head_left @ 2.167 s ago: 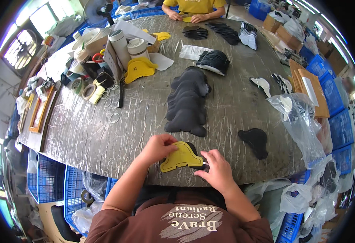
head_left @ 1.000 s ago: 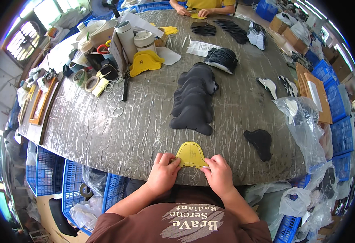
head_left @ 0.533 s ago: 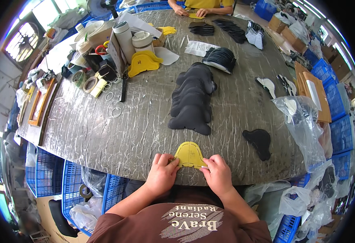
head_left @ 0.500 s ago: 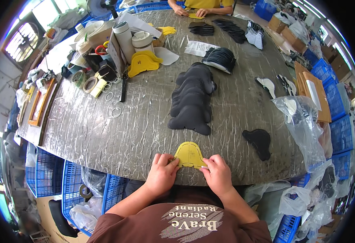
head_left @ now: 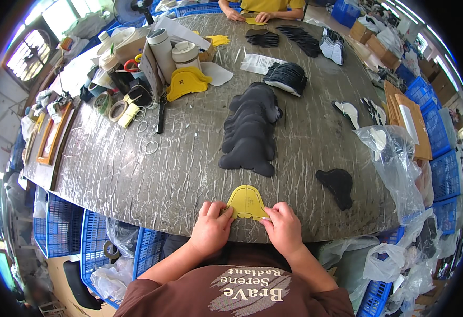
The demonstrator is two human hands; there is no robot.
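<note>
Both hands, left (head_left: 211,229) and right (head_left: 283,228), pinch the yellow piece (head_left: 246,202) flat at the bench (head_left: 136,174) edge, near black pieces (head_left: 250,134).

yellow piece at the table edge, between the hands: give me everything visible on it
The yellow piece is a flat, thin sheet cutout, matte yellow, with a rounded top and a wider flared base. It lies flat on the grey table at its near edge, rounded end pointing away from the person. The left hand pins its left lower corner and the right hand its right. Faint lines cross its face.
</note>
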